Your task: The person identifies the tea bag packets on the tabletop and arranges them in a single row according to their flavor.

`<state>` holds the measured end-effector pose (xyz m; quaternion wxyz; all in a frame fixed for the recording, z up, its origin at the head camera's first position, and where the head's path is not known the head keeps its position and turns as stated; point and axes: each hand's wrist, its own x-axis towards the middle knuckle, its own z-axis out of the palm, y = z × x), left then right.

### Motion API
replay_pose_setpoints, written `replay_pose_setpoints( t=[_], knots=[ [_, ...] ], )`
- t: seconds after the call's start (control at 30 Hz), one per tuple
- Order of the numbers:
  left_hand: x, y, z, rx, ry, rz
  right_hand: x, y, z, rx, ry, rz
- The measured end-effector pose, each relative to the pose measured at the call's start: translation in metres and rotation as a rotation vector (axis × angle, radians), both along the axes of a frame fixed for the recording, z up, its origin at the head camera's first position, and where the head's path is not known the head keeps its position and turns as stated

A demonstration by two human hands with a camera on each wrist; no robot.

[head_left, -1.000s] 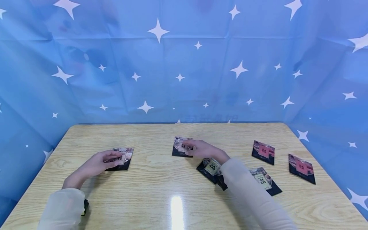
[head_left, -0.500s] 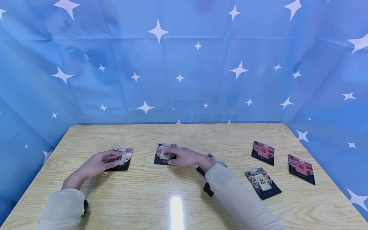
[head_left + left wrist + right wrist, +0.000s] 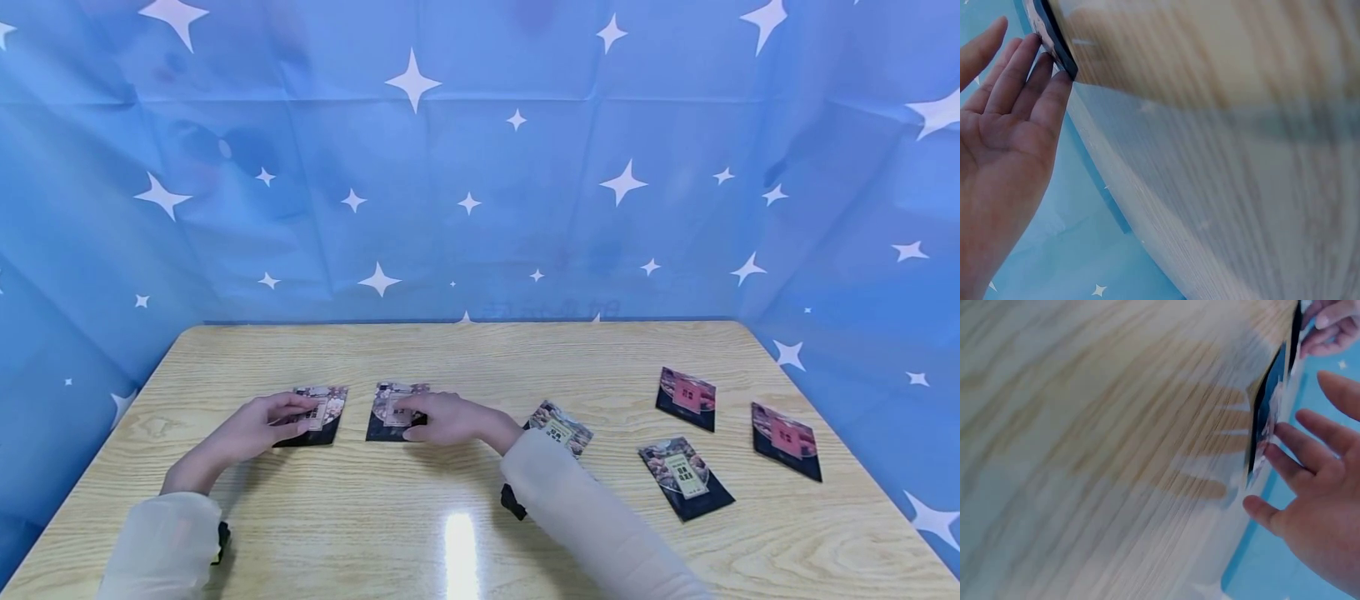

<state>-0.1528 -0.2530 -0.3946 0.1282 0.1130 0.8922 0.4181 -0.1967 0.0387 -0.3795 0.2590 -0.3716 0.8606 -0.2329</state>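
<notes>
On the left of the table, my left hand [image 3: 262, 423] rests its fingertips on a flat dark packet [image 3: 327, 427] with a pale pink label. The left wrist view shows that hand's fingers [image 3: 1013, 87] fairly straight against the packet's face. My right hand [image 3: 450, 418] lies over a second pink-labelled packet [image 3: 381, 427], a short gap to the right of the first. In the right wrist view, extended fingers [image 3: 1300, 450] touch this packet [image 3: 1265, 409], the thumb standing apart. Its right part is hidden under the fingers in the head view.
A yellow-labelled packet [image 3: 558, 423] lies partly beneath the right sleeve [image 3: 577, 500]. Further right are another yellow-labelled packet [image 3: 684, 479] and two red-labelled ones, a far packet [image 3: 686, 398] and a packet near the right edge [image 3: 787, 440]. A starry blue cloth [image 3: 480, 233] hangs behind the wooden table [image 3: 337, 533].
My right hand has slid its pink-labelled packet leftward across the table and slightly nearer, up beside the left one. The right sleeve uncovers more of the yellow-labelled packets. My left hand stays put.
</notes>
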Motion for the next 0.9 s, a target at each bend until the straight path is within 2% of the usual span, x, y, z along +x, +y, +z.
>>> replay_pose_setpoints(
  t=[0.27, 0.7, 0.9],
  knots=[
    [-0.001, -0.001, -0.001, 0.002, 0.008, -0.01, 0.004, -0.015, 0.0, 0.013, 0.045, 0.023],
    [-0.002, -0.002, -0.003, 0.015, 0.009, -0.017, 0.006, -0.023, -0.001, 0.016, 0.044, 0.001],
    [-0.002, -0.002, -0.003, 0.022, 0.006, -0.019, 0.006, -0.021, 0.002, -0.02, 0.038, 0.009]
  ],
)
